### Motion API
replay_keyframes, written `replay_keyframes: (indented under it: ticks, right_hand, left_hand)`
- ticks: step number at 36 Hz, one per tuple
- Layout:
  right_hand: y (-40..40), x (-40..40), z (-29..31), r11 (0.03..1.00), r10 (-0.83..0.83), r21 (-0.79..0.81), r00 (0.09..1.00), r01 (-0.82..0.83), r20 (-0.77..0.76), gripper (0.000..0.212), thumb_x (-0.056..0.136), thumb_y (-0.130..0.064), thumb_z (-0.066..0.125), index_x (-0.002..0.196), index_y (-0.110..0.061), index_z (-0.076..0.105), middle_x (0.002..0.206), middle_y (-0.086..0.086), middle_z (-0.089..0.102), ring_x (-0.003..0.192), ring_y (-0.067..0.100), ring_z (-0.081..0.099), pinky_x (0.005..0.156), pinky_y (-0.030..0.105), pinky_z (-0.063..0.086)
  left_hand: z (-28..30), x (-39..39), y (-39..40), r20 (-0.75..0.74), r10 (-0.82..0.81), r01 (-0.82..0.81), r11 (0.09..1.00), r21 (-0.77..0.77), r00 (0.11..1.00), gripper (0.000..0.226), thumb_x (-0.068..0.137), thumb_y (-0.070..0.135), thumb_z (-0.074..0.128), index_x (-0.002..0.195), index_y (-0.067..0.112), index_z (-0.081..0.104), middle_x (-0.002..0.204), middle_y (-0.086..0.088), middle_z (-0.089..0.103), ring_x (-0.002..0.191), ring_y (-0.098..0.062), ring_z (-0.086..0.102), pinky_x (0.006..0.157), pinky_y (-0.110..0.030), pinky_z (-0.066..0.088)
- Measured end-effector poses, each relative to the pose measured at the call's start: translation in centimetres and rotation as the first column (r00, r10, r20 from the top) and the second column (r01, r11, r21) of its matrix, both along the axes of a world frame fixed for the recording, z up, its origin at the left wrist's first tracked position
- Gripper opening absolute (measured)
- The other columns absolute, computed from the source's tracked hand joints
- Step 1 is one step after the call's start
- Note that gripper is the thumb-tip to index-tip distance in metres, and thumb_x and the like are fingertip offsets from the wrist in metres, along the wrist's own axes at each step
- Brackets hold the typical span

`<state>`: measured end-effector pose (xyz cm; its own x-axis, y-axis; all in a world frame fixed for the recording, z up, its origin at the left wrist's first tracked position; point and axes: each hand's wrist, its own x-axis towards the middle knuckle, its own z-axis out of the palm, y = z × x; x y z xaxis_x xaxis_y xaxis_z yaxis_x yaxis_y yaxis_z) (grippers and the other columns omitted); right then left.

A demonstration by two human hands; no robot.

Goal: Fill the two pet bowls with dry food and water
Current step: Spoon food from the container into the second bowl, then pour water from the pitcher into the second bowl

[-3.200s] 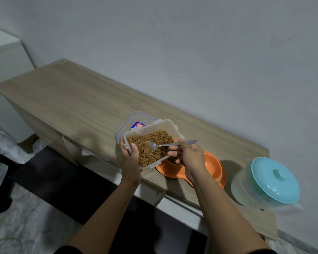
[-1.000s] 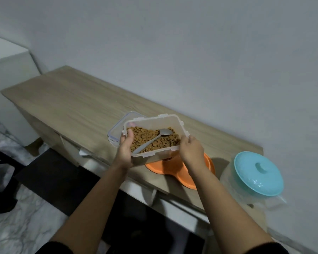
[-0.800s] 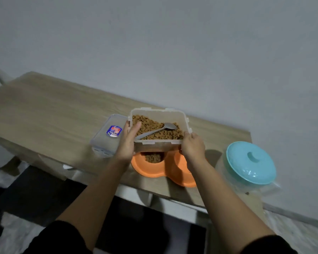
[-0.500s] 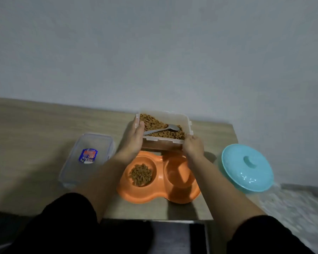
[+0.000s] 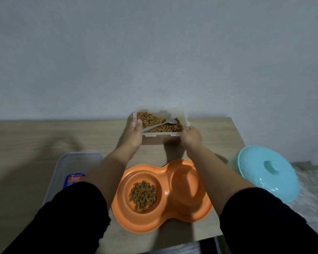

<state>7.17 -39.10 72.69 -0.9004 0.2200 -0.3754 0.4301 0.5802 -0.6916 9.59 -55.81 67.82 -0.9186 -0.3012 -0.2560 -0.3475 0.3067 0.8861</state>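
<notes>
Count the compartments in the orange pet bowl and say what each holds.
2. The orange double bowl's left compartment holds dry kibble; the right compartment looks empty, with no water visible.

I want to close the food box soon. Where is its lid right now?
In the head view, the clear lid lies flat on the table at lower left, left of the orange double bowl, partly hidden by the left sleeve.

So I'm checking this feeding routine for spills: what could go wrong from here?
The open food container sits close to the table's back edge, held by the left hand and right hand; a nudge could scatter kibble. The spoon lies loose in it and could flick food out. The jug with the teal lid stands at the table's right end and may tip when lifted to fill the empty right bowl.
</notes>
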Motion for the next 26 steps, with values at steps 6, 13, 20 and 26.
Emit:
replay_keyframes:
  ticks: [6, 13, 20, 26]
  right_hand:
    - [0.2, 0.8, 0.2, 0.994, -0.046, -0.101, 0.998, 0.043, -0.03, 0.05, 0.1, -0.036, 0.033, 0.124, 0.001, 0.056, 0.124, 0.021, 0.058, 0.117, 0.036, 0.053, 0.098, 0.041, 0.042]
    - [0.2, 3.0, 3.5, 0.996, -0.084, -0.042, 0.985, 0.078, -0.153, 0.059, 0.101, -0.038, 0.034, 0.149, -0.005, 0.025, 0.147, 0.019, 0.04, 0.136, 0.034, 0.037, 0.108, 0.034, 0.031]
    - [0.3, 6.1, 8.4, 1.0, 0.027, 0.005, 0.943, -0.027, -0.331, 0.057, 0.101, -0.038, 0.035, 0.149, -0.008, 0.027, 0.153, 0.012, 0.034, 0.141, 0.027, 0.032, 0.113, 0.033, 0.025]
    - [1.7, 9.2, 11.7, 0.99, 0.141, 0.071, 0.895, -0.122, -0.424, 0.055, 0.101, -0.035, 0.036, 0.147, -0.006, 0.031, 0.152, 0.012, 0.036, 0.141, 0.025, 0.031, 0.114, 0.032, 0.025]
  left_hand:
    - [0.4, 0.0, -0.4, 0.051, 0.02, -0.023, 0.998, 0.057, 0.998, 0.073, 0.085, 0.074, 0.032, 0.149, 0.044, 0.013, 0.158, 0.002, 0.026, 0.142, -0.03, 0.031, 0.112, -0.05, 0.029]
    - [2.5, 1.3, -0.1, 0.033, 0.205, -0.204, 0.979, -0.009, 0.978, 0.068, 0.096, 0.062, 0.02, 0.152, 0.023, 0.019, 0.157, -0.006, 0.029, 0.142, -0.03, 0.032, 0.112, -0.047, 0.026]
    - [6.0, 3.8, 0.3, -0.06, 0.198, -0.199, 0.98, -0.016, 0.978, 0.058, 0.102, 0.046, 0.022, 0.153, 0.02, 0.019, 0.154, -0.009, 0.034, 0.14, -0.029, 0.034, 0.111, -0.04, 0.027]
    - [8.4, 7.2, 2.2, -0.143, 0.133, -0.145, 0.987, -0.075, 0.981, 0.056, 0.102, 0.044, 0.025, 0.151, 0.018, 0.023, 0.155, -0.008, 0.032, 0.141, -0.029, 0.033, 0.113, -0.04, 0.027]
